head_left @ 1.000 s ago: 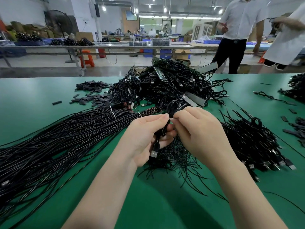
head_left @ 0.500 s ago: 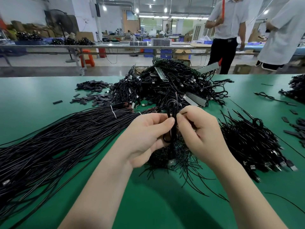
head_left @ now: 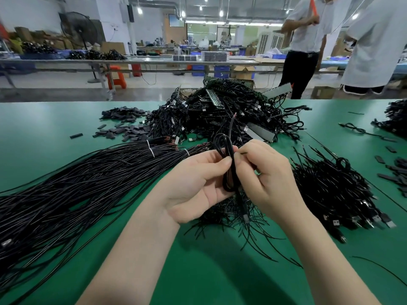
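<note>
Left grip and right grip are bare.

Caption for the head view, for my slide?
Left hand and right hand pinch a looped black cable over a green table heaped with cable bundles.

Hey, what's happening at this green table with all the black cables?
A person is coiling one black cable into a small bundle above the green table. The left hand pinches the loops at the middle; the right hand grips them from the other side. Loose straight cables lie to the left, a pile of bundled ones to the right, a tangled heap behind.
</note>
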A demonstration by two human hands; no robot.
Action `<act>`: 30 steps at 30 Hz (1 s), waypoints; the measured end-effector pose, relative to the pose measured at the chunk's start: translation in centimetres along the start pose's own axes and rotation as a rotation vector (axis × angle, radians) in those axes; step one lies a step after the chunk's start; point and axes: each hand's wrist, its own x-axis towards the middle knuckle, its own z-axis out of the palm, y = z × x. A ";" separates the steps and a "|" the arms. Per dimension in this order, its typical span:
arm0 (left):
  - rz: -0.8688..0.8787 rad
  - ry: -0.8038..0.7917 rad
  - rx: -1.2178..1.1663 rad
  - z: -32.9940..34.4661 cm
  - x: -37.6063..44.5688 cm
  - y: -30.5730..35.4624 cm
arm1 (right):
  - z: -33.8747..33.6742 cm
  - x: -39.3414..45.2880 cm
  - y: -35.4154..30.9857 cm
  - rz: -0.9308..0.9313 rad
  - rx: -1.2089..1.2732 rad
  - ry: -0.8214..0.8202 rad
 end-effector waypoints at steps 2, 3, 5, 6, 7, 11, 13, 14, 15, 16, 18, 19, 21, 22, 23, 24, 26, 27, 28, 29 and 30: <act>0.020 -0.038 -0.002 0.0 -0.2 0.2 | 0.2 -0.1 -0.4 0.081 0.129 0.039; 0.052 -0.041 0.026 0.0 -0.3 0.3 | 0.3 0.0 -0.6 0.139 0.206 0.048; 0.161 -0.008 0.136 -0.1 -0.5 0.3 | 0.4 0.1 -1.0 0.269 0.369 0.035; 0.235 0.013 0.207 -0.1 -0.6 0.3 | 0.3 0.2 -1.1 0.320 0.439 0.027; 0.323 0.033 0.298 -0.1 -0.6 0.3 | 0.2 0.3 -1.3 0.364 0.498 0.020; 0.656 0.122 0.800 -0.5 -0.5 0.4 | -0.1 0.8 -1.8 0.531 0.610 -0.010; 0.814 0.182 1.023 -0.6 -0.4 0.5 | -0.3 0.8 -2.0 0.619 0.676 -0.038; 0.912 0.196 1.146 -0.6 -0.5 0.5 | -0.4 0.8 -2.0 0.676 0.741 -0.055; 1.010 0.185 1.258 -0.8 -0.6 0.4 | -0.5 0.9 -1.9 0.758 0.839 -0.074; 1.096 0.162 1.339 -0.8 -0.6 0.3 | -0.6 0.8 -1.7 0.867 0.957 -0.091; 1.205 0.140 1.395 -0.8 -0.5 0.0 | -0.7 0.9 -1.6 1.042 1.133 -0.098; 1.221 0.157 1.372 -0.7 -0.4 -0.2 | -0.6 0.9 -1.5 1.048 1.145 -0.073; 1.128 0.244 1.229 -0.5 -0.2 -0.3 | -0.4 0.8 -1.4 0.904 1.038 0.005; 1.028 0.294 1.124 -0.3 -0.2 -0.2 | -0.4 0.8 -1.4 0.796 0.981 0.041; 0.919 0.325 1.008 -0.2 -0.2 -0.1 | -0.4 0.9 -1.5 0.701 0.932 0.062; 0.794 0.349 0.885 -0.3 -0.3 0.0 | -0.6 0.9 -1.5 0.629 0.886 0.071; 0.504 0.350 0.637 -0.5 -0.4 0.5 | -1.1 0.8 -1.3 0.525 0.771 0.074; 0.347 0.301 0.555 -0.4 -0.5 0.7 | -1.3 0.8 -1.2 0.475 0.680 0.054; 0.239 0.235 0.519 -0.3 -0.6 0.8 | -1.4 0.7 -1.1 0.426 0.574 0.018; 0.185 0.174 0.489 -0.1 -0.7 0.7 | -1.5 0.7 -1.1 0.382 0.484 -0.027; 0.179 0.126 0.465 0.0 -0.7 0.6 | -1.5 0.6 -1.1 0.339 0.419 -0.061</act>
